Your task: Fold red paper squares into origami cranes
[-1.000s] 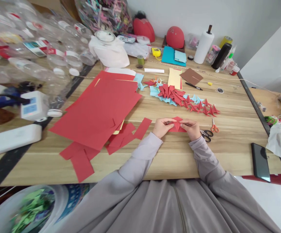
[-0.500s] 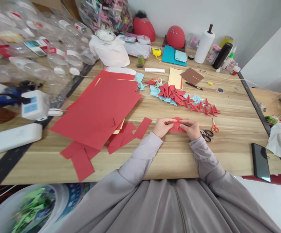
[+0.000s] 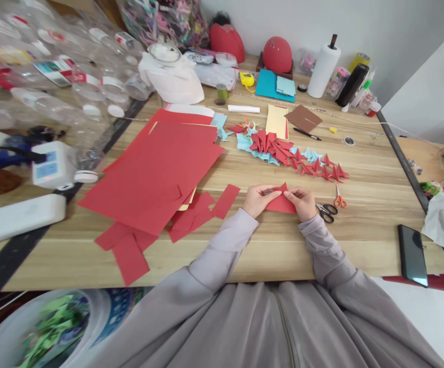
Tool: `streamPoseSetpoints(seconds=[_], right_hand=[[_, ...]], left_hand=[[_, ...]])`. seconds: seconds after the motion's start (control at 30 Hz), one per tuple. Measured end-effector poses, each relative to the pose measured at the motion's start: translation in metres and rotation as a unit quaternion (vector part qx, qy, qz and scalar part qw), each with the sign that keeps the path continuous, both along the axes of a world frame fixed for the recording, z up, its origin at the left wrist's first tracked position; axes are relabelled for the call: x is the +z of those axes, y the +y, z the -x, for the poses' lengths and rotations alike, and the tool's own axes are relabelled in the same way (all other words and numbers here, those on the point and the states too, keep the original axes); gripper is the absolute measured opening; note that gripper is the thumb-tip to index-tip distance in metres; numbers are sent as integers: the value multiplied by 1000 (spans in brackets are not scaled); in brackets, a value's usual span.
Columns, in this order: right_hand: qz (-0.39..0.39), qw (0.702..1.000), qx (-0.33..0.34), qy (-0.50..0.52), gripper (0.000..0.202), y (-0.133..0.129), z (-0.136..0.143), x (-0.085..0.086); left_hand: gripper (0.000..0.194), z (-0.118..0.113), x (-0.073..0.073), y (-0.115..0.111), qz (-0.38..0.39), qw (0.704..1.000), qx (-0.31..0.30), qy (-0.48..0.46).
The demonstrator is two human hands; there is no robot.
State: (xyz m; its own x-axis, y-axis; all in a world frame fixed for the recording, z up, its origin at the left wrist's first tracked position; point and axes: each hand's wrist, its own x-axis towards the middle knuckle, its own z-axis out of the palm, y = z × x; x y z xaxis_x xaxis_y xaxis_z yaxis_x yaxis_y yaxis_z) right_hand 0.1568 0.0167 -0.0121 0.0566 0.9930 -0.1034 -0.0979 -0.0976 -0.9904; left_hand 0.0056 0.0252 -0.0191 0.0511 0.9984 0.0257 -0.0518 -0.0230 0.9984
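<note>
A small folded red paper (image 3: 281, 204) is held between both hands above the table's front part. My left hand (image 3: 258, 200) pinches its left side, thumb and fingers closed near the top. From the right, my right hand (image 3: 301, 202) pinches the same paper, its thumb close to the left thumb. A pointed tip of the paper stands up between the hands. Beyond them lies a row of folded red pieces (image 3: 270, 144) with light blue ones (image 3: 263, 157) beside and beneath. Large red sheets (image 3: 156, 174) are stacked at the left.
Black-handled scissors (image 3: 326, 212) lie right beside my right hand, with orange scissors (image 3: 340, 199) just beyond. Red strips (image 3: 225, 201) lie left of my left hand. A phone (image 3: 412, 255) rests near the right front edge. Plastic bottles (image 3: 79, 82) crowd the left side.
The thumbs have come closer together on the red paper. Its upper tip now rises between the hands, and more of its flat lower part shows.
</note>
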Motion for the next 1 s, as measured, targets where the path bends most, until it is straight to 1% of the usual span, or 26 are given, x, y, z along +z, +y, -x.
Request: streamPoseSetpoints(seconds=[0.17,0.27,0.33,0.47,0.57,0.67,0.8,1.0], right_hand=[[4,1000,-11,11,32,0,1,2],[5,1000,-13,15,32,1,1,2],[6,1000,-17,11,32,1,0,1],[13,1000,-23,4,33,2,-1,0],[14,1000,-23,7,34,2,-1,-1],[14,1000,-27,8,33,2,-1,-1],[19,1000,-20,5,34,2,-1,-1],[9,1000,-13,-5,35,3,-1,-2]], left_hand=[[19,0,1,1,-9,999,28,25],[21,0,1,1,4,999,31,20],[25,-1,0,1,20,999,26,-3],[32,-2,-5,4,69,995,13,-77],[35,-1,-9,6,81,992,10,-98],[31,0,-8,6,79,993,8,-90],[25,1,-3,4,70,995,12,-66],[25,1,-1,4,68,996,24,-47]])
